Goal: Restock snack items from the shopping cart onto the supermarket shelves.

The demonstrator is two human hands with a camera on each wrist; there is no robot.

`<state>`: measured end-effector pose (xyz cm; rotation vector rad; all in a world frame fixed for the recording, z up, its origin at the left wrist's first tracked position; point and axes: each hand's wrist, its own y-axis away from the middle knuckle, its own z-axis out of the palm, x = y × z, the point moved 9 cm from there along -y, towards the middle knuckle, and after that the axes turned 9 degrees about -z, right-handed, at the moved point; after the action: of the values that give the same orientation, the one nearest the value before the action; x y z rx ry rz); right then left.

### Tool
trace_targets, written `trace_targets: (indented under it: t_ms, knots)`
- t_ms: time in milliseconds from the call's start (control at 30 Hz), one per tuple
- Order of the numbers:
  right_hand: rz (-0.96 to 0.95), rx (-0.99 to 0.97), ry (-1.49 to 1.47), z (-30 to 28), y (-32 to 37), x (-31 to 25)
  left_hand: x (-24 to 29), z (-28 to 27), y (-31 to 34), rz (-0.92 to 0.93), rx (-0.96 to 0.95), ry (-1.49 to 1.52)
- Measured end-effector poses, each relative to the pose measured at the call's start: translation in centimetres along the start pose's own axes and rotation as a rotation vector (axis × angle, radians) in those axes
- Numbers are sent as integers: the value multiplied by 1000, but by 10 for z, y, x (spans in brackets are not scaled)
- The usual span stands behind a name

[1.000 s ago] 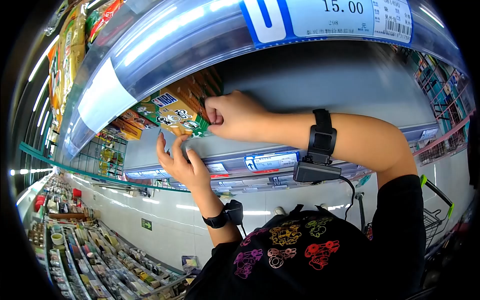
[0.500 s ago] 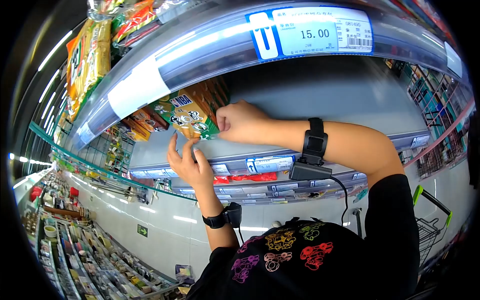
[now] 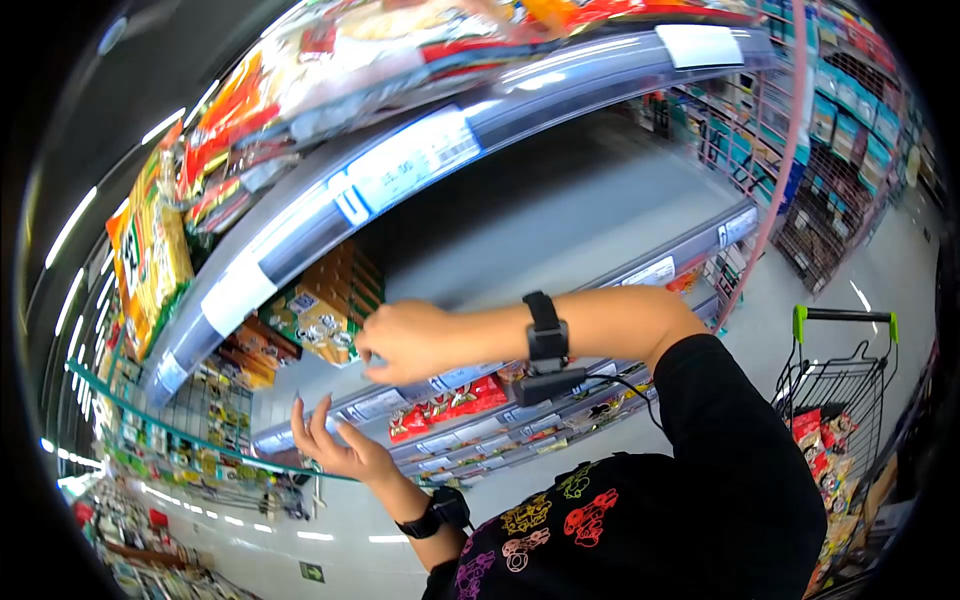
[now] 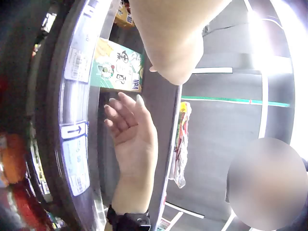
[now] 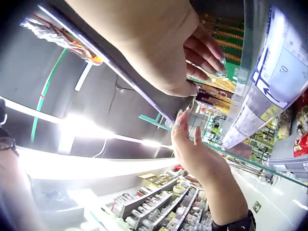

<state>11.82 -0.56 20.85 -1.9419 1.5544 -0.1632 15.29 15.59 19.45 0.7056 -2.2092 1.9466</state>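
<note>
My left hand [image 3: 345, 452] is loosely open and empty near the snack box [image 3: 318, 322] on the shelf [image 3: 560, 215]; my right hand [image 3: 405, 340], fingers bent beside it, seems to hold nothing.

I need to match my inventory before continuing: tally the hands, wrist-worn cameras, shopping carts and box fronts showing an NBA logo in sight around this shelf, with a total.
Hands: 2 (left hand, right hand)
Wrist-worn cameras: 2 (left camera, right camera)
Shopping cart: 1
NBA-logo box front: 1
Total: 6
</note>
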Motion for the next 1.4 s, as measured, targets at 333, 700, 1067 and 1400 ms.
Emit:
trace_targets:
  t_ms: [333,700,1067,1400]
  knots:
    - [-106,585,-68,-52,174,-40,55,34,51,65,-134,348]
    - [988,1513,-38,-38,566,-86,274,111,188,332,-811,1182]
    - [1592,2042,587,121,752,-306,447,18,445,972,-1740,1636]
    - [2096,2016,916,171,819,-395,501,-45,651,1169,-2380,1312]
